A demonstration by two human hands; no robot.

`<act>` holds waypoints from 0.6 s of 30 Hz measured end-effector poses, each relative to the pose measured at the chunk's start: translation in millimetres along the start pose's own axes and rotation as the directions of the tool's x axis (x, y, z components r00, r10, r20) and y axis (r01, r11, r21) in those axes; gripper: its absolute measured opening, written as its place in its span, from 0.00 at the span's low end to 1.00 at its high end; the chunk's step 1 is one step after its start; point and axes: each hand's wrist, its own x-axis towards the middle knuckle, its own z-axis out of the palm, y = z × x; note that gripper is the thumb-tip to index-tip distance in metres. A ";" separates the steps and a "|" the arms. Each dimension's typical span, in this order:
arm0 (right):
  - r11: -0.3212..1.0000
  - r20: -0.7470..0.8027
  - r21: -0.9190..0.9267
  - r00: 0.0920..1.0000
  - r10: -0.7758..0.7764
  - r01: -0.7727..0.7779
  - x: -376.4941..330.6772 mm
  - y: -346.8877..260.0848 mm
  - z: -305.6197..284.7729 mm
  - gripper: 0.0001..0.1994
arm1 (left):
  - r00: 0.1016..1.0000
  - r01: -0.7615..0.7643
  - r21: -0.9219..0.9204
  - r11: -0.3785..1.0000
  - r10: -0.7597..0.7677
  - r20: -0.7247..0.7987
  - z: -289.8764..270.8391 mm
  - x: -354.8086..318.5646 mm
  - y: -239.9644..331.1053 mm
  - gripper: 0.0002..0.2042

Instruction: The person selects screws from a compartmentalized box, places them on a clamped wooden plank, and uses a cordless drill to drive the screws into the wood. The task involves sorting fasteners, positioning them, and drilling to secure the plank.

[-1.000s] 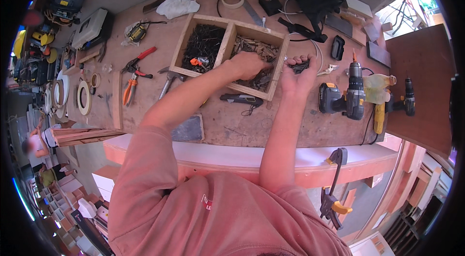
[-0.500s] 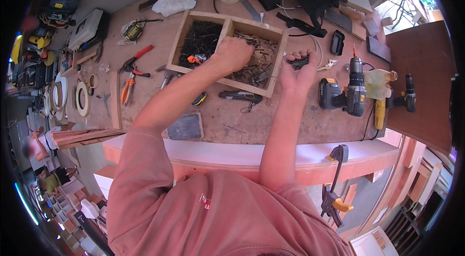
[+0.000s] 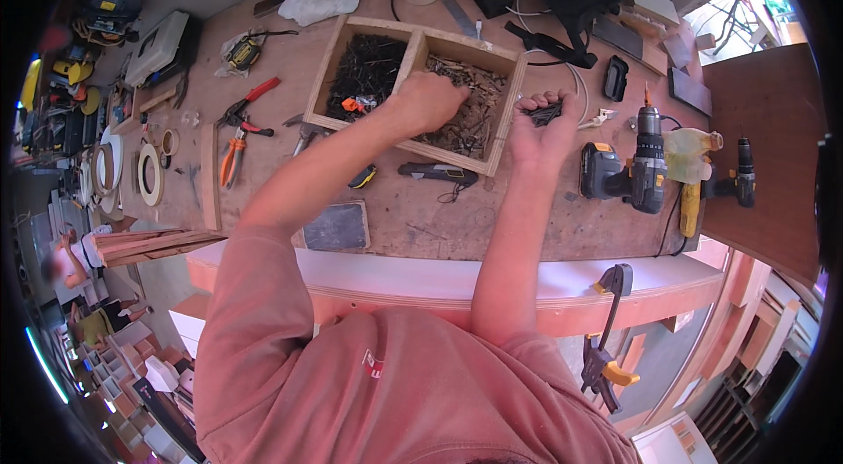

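Screws (image 3: 465,104) fill box (image 3: 514,100) right compartment; left hand (image 3: 430,100) digging in, right hand (image 3: 543,122) cupping some

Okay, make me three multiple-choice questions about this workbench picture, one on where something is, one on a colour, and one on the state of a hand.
1. Where is the left hand?
A. In the right compartment of the wooden box
B. On the cordless drill
C. On the roll of tape

2. What colour are the handles of the pliers lying left of the box?
A. Blue
B. Orange
C. White

3. How is the right hand?
A. Flat and empty on the bench
B. Gripping a clamp
C. Palm up, cupping a few dark screws

Answers: 1 A, the hand reaches among the pale brown pieces in the right compartment. 2 B, both handles show orange. 3 C, the fingers curl up around small dark screws just right of the box.
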 end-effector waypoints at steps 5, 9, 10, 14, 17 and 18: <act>1.000 0.010 0.009 1.000 -0.007 0.007 -1.7 1.1 -0.8 0.07 | 0.976 -0.192 -0.019 0.981 0.193 0.097 7.0 -1.1 8.3 0.23; 1.000 0.007 0.006 1.000 0.010 -0.010 -2.3 1.0 1.1 0.07 | 0.998 -0.034 -0.021 0.999 0.035 0.042 20.3 14.9 -6.3 0.22; 1.000 0.005 0.005 1.000 0.013 -0.013 -2.9 1.2 1.9 0.07 | 0.999 0.042 -0.020 0.999 -0.042 0.005 23.9 17.9 -9.1 0.22; 1.000 0.012 0.016 1.000 0.020 -0.020 -0.6 1.3 -0.9 0.07 | 0.989 0.020 -0.161 0.987 -0.043 -0.143 19.3 17.6 -3.9 0.21; 1.000 0.018 0.020 1.000 0.005 -0.005 -2.1 2.2 -0.6 0.08 | 0.985 -0.050 -0.333 0.942 -0.009 -0.173 20.6 22.7 4.0 0.20; 1.000 0.015 0.021 1.000 0.009 -0.010 -2.2 2.1 0.3 0.08 | 0.981 -0.073 -0.380 0.922 -0.002 -0.195 26.4 25.9 4.9 0.19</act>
